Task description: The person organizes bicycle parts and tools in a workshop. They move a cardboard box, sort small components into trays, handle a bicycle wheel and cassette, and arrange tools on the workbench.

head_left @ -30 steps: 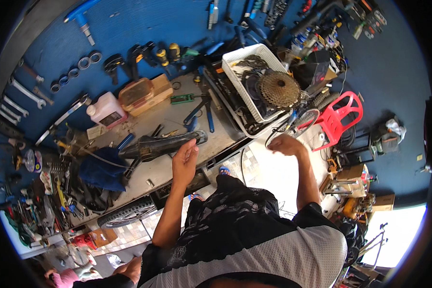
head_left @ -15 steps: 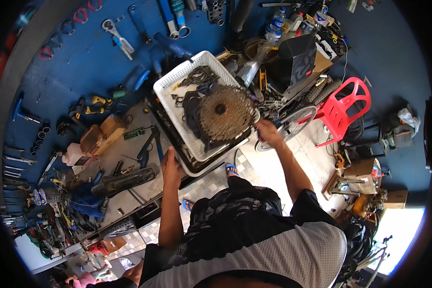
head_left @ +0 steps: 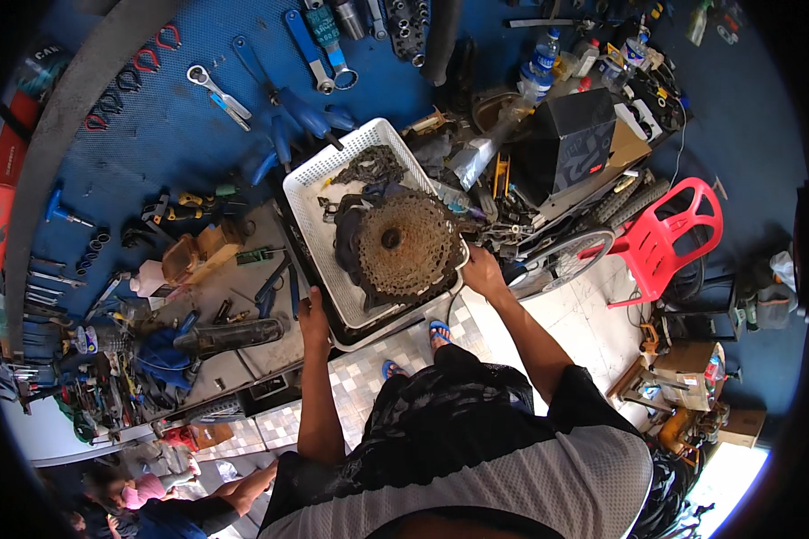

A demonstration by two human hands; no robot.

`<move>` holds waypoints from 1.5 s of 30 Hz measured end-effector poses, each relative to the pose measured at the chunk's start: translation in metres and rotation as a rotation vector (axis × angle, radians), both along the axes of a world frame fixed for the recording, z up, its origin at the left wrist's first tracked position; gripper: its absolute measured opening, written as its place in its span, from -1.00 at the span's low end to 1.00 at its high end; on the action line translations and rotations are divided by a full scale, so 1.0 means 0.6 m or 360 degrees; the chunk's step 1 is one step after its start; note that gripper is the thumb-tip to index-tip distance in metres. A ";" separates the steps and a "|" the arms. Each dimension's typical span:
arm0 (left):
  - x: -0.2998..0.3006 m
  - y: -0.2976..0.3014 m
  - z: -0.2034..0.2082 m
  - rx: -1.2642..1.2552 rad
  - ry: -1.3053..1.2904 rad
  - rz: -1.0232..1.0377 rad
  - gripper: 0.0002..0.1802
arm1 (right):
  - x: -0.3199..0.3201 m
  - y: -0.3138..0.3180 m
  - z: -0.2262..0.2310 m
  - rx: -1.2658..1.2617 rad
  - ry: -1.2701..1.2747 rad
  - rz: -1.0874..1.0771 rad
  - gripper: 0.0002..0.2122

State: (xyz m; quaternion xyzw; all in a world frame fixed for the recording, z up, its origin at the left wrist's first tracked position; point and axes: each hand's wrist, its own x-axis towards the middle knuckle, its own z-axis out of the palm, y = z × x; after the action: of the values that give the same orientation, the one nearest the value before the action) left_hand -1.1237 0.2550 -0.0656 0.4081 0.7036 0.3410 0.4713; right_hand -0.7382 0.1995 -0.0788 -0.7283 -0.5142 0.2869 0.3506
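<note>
A white plastic basket [head_left: 301, 193] is held in front of me at the edge of the workbench. Inside it, a large rusty bicycle cassette [head_left: 413, 238] lies on a dark cloth [head_left: 345, 235]. A greasy bicycle chain [head_left: 373, 167] is heaped at the basket's far end. My left hand [head_left: 313, 320] grips the near left side, thumb up, its other fingers mostly hidden. Around the right rim closes my right hand [head_left: 483, 272]. A dark tray-like edge [head_left: 307, 260] shows under the basket's left side.
The bench [head_left: 265, 337] on the left carries a wooden box [head_left: 216, 251] and a black mudguard-like piece [head_left: 234, 334]. Hand tools hang on the blue wall. To the right are a bicycle wheel [head_left: 566, 260] and a red plastic chair [head_left: 665, 238]. Other people [head_left: 153, 494] are at lower left.
The view has shifted, and the basket sits slightly lower and further left in it. Both hands keep their hold. More of the people at lower left shows.
</note>
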 end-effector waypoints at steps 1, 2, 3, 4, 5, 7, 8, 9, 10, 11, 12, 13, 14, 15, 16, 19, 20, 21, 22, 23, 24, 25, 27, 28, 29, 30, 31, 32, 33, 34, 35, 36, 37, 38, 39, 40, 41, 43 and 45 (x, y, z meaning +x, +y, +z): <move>0.003 -0.001 0.004 0.0005 0.0031 -0.0010 -0.02 | -0.005 0.002 0.015 0.0039 -0.0006 -0.0014 -0.50; 0.005 -0.003 0.008 -0.0021 0.0069 -0.0002 -0.02 | -0.001 -0.002 0.034 -0.0193 0.0328 -0.0001 -0.49; 0.012 -0.005 0.014 -0.0047 0.0105 -0.0007 -0.02 | -0.002 -0.004 0.062 -0.0425 0.0661 0.0000 -0.47; 0.017 -0.005 0.021 -0.0074 0.0141 -0.0009 -0.02 | -0.001 -0.005 0.048 -0.0480 0.0969 -0.0034 -0.56; 0.019 -0.006 0.026 -0.0060 0.0145 -0.0019 -0.01 | -0.008 -0.008 0.043 -0.0449 0.1089 -0.0075 -0.58; 0.008 -0.016 0.019 -0.0038 0.0156 -0.0021 0.00 | -0.026 -0.017 0.038 -0.0398 0.1330 -0.0143 -0.61; 0.001 -0.018 0.013 0.0001 0.0129 -0.0017 0.01 | -0.025 -0.019 0.037 -0.0436 0.1287 -0.0057 -0.64; -0.013 -0.020 -0.003 0.0038 0.0104 -0.0014 0.02 | -0.031 -0.024 0.041 -0.0447 0.1290 -0.0011 -0.64; -0.025 -0.021 -0.013 0.0071 0.0080 -0.0017 0.02 | -0.039 -0.029 0.043 -0.0459 0.1295 0.0028 -0.64; -0.041 -0.024 -0.021 0.0047 0.0075 -0.0004 0.02 | -0.046 -0.031 0.045 -0.0472 0.1299 0.0069 -0.63; -0.060 -0.030 -0.028 0.0018 0.0073 0.0020 0.01 | -0.061 -0.032 0.062 -0.0578 0.1228 0.0020 -0.64; -0.060 -0.031 -0.024 -0.0011 0.0064 0.0024 0.01 | -0.071 -0.035 0.062 -0.0549 0.1193 0.0001 -0.64; -0.061 -0.037 -0.019 -0.0012 -0.0001 -0.0007 0.00 | -0.081 -0.040 0.062 -0.0520 0.1157 -0.0016 -0.63; -0.068 -0.041 -0.018 0.0016 0.0026 0.0023 -0.07 | -0.089 -0.042 0.062 -0.0489 0.1125 -0.0012 -0.61; -0.073 -0.041 -0.018 0.0048 0.0048 0.0033 -0.13 | -0.075 -0.037 0.036 -0.0539 0.0982 0.0173 -0.61; -0.080 -0.041 -0.009 0.0009 0.0047 0.0096 -0.16 | -0.089 -0.036 -0.001 -0.0014 0.0345 0.0198 -0.59; -0.099 -0.045 -0.009 -0.0022 0.0031 0.0111 -0.12 | -0.097 -0.035 0.020 -0.0036 0.0301 0.0230 -0.58; -0.108 -0.044 -0.006 -0.0053 0.0011 0.0103 -0.08 | -0.107 -0.033 0.022 -0.0023 0.0194 0.0202 -0.58; -0.116 -0.044 -0.003 -0.0087 0.0042 0.0090 -0.08 | -0.115 -0.032 0.024 -0.0011 0.0087 0.0173 -0.57; -0.122 -0.042 -0.003 -0.0075 0.0010 0.0101 -0.09 | -0.118 -0.032 0.027 0.0000 -0.0021 0.0143 -0.57; -0.130 -0.042 -0.003 -0.0065 -0.0019 0.0114 -0.10 | -0.119 -0.023 0.024 0.0043 0.0059 0.0291 -0.57; -0.138 -0.040 -0.005 -0.0056 -0.0048 0.0125 -0.11 | -0.116 -0.019 0.022 -0.0093 0.0223 0.0490 -0.56; -0.155 -0.037 -0.002 -0.0072 -0.0016 0.0073 -0.17 | -0.134 -0.018 0.020 -0.0259 0.0499 0.0568 -0.57; -0.160 -0.037 -0.002 -0.0066 -0.0029 0.0060 -0.18 | -0.139 -0.017 0.021 -0.0346 0.0547 0.0601 -0.57; -0.167 -0.036 0.000 -0.0060 -0.0042 0.0047 -0.20 | -0.147 -0.018 0.023 -0.0274 0.0517 0.0602 -0.57; -0.188 -0.037 -0.007 -0.0038 -0.0012 0.0054 -0.21 | -0.159 -0.022 0.023 -0.0197 0.0495 0.0619 -0.58; -0.212 -0.041 -0.015 -0.0033 0.0003 0.0071 -0.22 | -0.168 -0.019 0.022 -0.0118 0.0471 0.0632 -0.58; -0.239 -0.053 -0.026 -0.0032 0.0018 0.0102 -0.22 | -0.175 -0.014 0.046 -0.0226 0.0542 0.0690 -0.55; -0.249 -0.055 -0.030 -0.0030 0.0025 0.0115 -0.23 | -0.181 -0.010 0.052 -0.0370 0.0576 0.0762 -0.54; -0.236 -0.058 -0.018 -0.0108 -0.0110 0.0215 -0.26 | -0.184 -0.008 0.044 -0.0315 0.0636 0.0793 -0.53; -0.234 -0.048 -0.014 -0.0106 -0.0127 0.0139 -0.27 | -0.190 -0.007 0.037 -0.0258 0.0696 0.0826 -0.53; -0.259 -0.055 -0.006 -0.0100 -0.0125 0.0094 -0.28 | -0.204 -0.009 0.028 -0.0213 0.0713 0.0886 -0.52; -0.264 -0.052 0.001 -0.0092 -0.0136 0.0042 -0.29 | -0.212 -0.007 0.020 -0.0195 0.0691 0.0925 -0.52; -0.265 -0.055 0.004 -0.0149 -0.0163 0.0154 -0.31 | -0.221 -0.009 0.013 -0.0120 0.0718 0.0906 -0.55; -0.275 -0.054 0.004 -0.0177 -0.0151 0.0199 -0.32 | -0.232 -0.009 0.007 -0.0040 0.0749 0.0900 -0.57; -0.287 -0.055 0.006 -0.0204 -0.0140 0.0244 -0.33 | -0.238 -0.008 0.001 -0.0095 0.0697 0.0968 -0.58; -0.297 -0.056 0.006 -0.0232 -0.0129 0.0288 -0.34 | -0.244 -0.007 -0.005 -0.0149 0.0643 0.1035 -0.58; -0.306 -0.061 0.003 -0.0208 -0.0180 0.0245 -0.37 | -0.251 -0.003 -0.009 -0.0160 0.0571 0.1125 -0.60; -0.323 -0.069 0.002 -0.0147 -0.0228 0.0175 -0.39 | -0.260 -0.002 -0.011 -0.0064 0.0552 0.1186 -0.62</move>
State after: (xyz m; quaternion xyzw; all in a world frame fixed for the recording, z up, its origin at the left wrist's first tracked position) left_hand -1.3175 0.2134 -0.0645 0.3211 0.7045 0.3619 0.5192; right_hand -0.8943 0.1986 -0.0853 -0.4398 -0.6703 0.5227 0.2898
